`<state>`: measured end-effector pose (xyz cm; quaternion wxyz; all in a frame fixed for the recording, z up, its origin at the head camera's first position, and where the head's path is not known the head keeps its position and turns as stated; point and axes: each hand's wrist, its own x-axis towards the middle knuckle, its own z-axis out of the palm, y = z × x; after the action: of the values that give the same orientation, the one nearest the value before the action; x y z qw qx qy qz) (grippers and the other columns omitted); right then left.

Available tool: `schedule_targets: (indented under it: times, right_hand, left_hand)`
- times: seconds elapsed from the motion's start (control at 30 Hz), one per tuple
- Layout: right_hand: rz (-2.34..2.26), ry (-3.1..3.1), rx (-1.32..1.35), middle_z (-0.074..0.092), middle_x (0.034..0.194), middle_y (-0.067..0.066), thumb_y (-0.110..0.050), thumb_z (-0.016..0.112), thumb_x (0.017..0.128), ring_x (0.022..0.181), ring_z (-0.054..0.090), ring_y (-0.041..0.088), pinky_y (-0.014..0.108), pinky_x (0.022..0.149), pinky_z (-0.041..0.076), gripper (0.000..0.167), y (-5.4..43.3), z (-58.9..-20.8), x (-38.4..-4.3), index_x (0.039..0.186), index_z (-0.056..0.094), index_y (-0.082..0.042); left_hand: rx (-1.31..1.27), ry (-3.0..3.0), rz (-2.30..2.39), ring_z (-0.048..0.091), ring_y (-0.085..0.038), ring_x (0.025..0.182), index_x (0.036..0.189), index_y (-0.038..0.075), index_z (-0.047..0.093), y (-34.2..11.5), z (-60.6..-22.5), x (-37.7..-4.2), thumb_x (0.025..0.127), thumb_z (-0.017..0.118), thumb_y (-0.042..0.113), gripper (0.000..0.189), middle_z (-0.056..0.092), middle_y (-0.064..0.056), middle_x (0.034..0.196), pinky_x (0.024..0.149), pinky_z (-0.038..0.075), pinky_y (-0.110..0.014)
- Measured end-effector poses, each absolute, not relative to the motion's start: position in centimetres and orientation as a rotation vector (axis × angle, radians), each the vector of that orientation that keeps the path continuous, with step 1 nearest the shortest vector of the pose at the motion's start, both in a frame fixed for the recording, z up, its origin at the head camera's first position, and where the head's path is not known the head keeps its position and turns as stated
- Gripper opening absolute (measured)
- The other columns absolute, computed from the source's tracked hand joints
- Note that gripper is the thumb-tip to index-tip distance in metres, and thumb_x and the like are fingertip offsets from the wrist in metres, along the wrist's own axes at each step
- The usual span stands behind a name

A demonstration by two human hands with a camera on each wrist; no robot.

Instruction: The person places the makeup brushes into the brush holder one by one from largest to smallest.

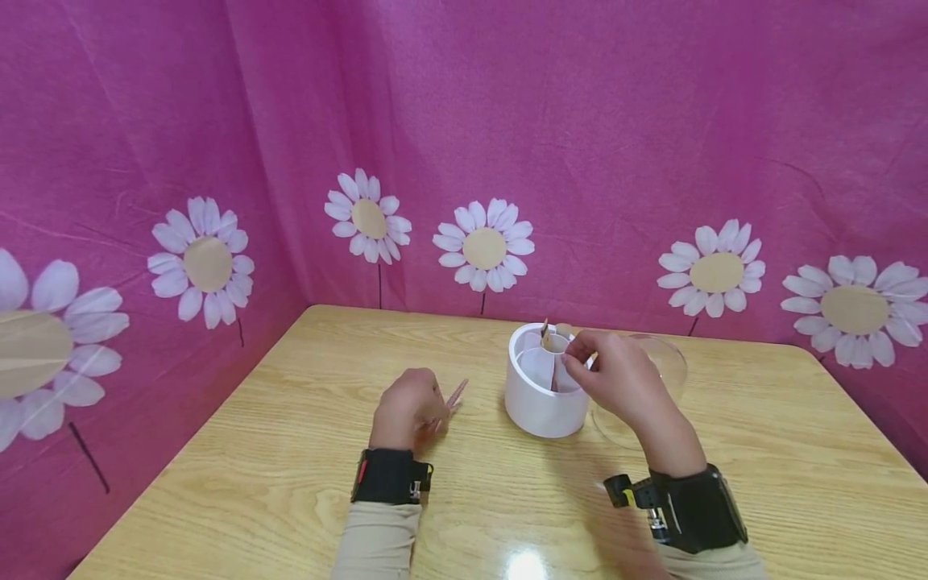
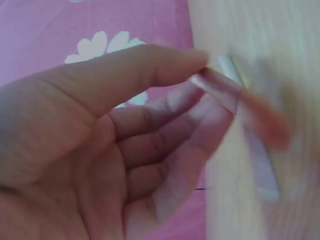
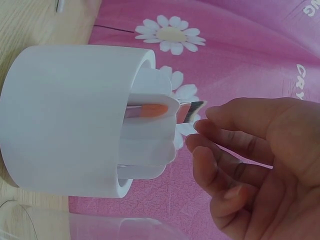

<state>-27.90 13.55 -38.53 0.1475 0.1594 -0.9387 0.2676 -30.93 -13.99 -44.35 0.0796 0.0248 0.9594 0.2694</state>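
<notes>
My left hand [image 1: 413, 407], low over the table, pinches a slim makeup brush [image 2: 227, 92] between thumb and fingertips; its far end is blurred in the left wrist view. Beneath it a second slender stick [image 2: 262, 172] lies on the wood. At the rim of a white round divided organizer [image 1: 540, 411] is my right hand [image 1: 616, 374], its fingers loosely bent with nothing seen between them. Inside stand a brush with orange bristles [image 3: 154, 110] and one with dark, pale-tipped bristles [image 3: 192, 111], just short of the right fingertips.
A clear round cover [image 1: 670, 370] lies or stands right of the organizer, partly behind the right arm. The wooden table [image 1: 290, 467] meets a pink cloth [image 1: 580, 121] with white flowers at the back and left.
</notes>
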Motion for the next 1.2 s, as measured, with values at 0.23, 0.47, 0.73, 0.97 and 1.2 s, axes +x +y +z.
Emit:
schedule_targets:
  times: [0.23, 0.47, 0.73, 0.97, 1.2]
  right_hand:
    - [0.765, -2.705, 0.460, 0.069, 0.083, 0.005, -0.015, 0.071, 0.093, 0.070, 0.058, 0.020, 0.032, 0.061, 0.046, 0.010, 13.6, -38.5, -27.9, 0.091, 0.072, -0.005]
    - [0.762, -2.695, 0.469, 0.069, 0.081, 0.005, -0.013, 0.070, 0.093, 0.067, 0.057, 0.019, 0.032, 0.060, 0.046, 0.009, 13.8, -38.5, -27.8, 0.090, 0.072, -0.005]
    - [0.765, -2.687, 0.475, 0.069, 0.081, 0.005, -0.013, 0.070, 0.092, 0.067, 0.057, 0.019, 0.032, 0.060, 0.046, 0.008, 13.8, -38.5, -27.8, 0.090, 0.072, -0.005]
    - [0.766, -2.689, 0.474, 0.069, 0.082, 0.005, -0.012, 0.071, 0.092, 0.067, 0.057, 0.019, 0.032, 0.061, 0.046, 0.008, 13.7, -38.4, -27.8, 0.090, 0.073, -0.005]
    - [0.768, -2.693, 0.485, 0.069, 0.081, 0.004, -0.013, 0.071, 0.092, 0.068, 0.057, 0.019, 0.032, 0.061, 0.047, 0.008, 13.8, -38.3, -27.8, 0.090, 0.073, -0.005]
  left_hand:
    - [0.243, 2.925, 1.066, 0.059, -0.016, 0.074, 0.144, 0.008, 0.049, -13.7, -43.0, -31.6, 0.089, 0.074, 0.008, 0.061, 0.067, -0.008, 0.085, 0.071, 0.048, -0.033]
    - [0.580, 2.918, 1.301, 0.063, -0.012, 0.072, 0.135, 0.013, 0.062, -12.6, -41.5, -31.3, 0.097, 0.064, 0.008, 0.039, 0.068, -0.002, 0.074, 0.069, 0.047, -0.029]
    - [0.680, 2.934, 1.417, 0.065, -0.016, 0.087, 0.120, 0.011, 0.072, -11.7, -40.9, -31.1, 0.098, 0.065, 0.012, 0.023, 0.071, -0.001, 0.093, 0.076, 0.054, -0.030]
    - [0.828, 2.981, 1.481, 0.068, -0.017, 0.087, 0.108, 0.009, 0.069, -11.4, -41.1, -31.5, 0.091, 0.071, 0.000, 0.020, 0.072, -0.003, 0.092, 0.081, 0.058, -0.030]
    - [0.850, 3.023, 1.532, 0.068, -0.012, 0.079, 0.103, 0.012, 0.071, -11.2, -41.0, -31.4, 0.089, 0.078, 0.008, 0.016, 0.072, 0.001, 0.085, 0.075, 0.058, -0.027]
